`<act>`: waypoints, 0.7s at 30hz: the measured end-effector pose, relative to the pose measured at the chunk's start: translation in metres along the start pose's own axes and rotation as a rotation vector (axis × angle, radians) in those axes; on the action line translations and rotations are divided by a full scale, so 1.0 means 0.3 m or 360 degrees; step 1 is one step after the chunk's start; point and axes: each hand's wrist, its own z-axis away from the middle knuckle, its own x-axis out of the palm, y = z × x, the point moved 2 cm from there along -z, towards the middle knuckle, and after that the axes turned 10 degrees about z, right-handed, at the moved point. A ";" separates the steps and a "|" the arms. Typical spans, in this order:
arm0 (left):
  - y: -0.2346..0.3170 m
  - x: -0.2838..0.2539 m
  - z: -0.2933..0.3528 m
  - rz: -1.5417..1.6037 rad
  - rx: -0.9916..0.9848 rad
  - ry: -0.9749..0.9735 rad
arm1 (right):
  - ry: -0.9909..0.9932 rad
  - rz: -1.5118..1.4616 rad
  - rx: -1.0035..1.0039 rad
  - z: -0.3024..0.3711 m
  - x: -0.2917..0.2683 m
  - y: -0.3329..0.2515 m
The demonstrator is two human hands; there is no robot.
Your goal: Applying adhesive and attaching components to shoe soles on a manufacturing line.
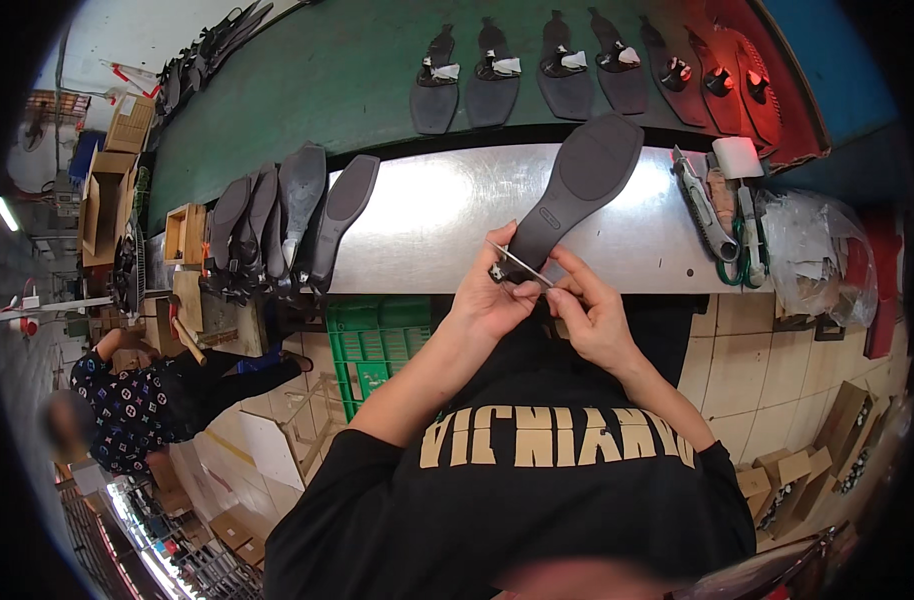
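A black sandal (583, 165) is held up over the metal bench, its flat sole facing me and the broad toe end pointing away. My left hand (494, 292) is closed around its narrow heel end, where a bit of strap with a small shiny piece shows. Across that heel end lies a thin metal rod-like tool (520, 262); its exact kind I cannot make out. My right hand (594, 315) pinches the tool's near end between thumb and fingers, beside the heel's right edge. The tool's far end reaches my left fingertips.
Several black sandals (300, 205) stand on the left of the metal bench (417, 225). More lie in a row on the green belt (347, 70). To the right are a utility knife (705, 205), scissors (749, 245) and a plastic bag (822, 250). A green crate (372, 350) stands below. Another person (147, 405) is at left.
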 end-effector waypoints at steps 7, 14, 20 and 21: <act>0.006 -0.006 -0.009 -0.0376 0.0397 -0.0135 | -0.0208 -0.0819 0.0553 -0.008 -0.056 -0.013; -0.002 0.079 0.030 -0.0976 0.1313 -0.0291 | -0.0374 -0.0847 0.0631 0.029 0.008 -0.058; 0.010 0.079 0.035 -0.0978 0.1314 -0.0383 | -0.0287 -0.1386 0.0591 -0.007 -0.071 -0.083; 0.011 0.075 0.034 -0.0971 0.1259 -0.0357 | -0.0292 -0.1386 0.0594 0.002 -0.067 -0.094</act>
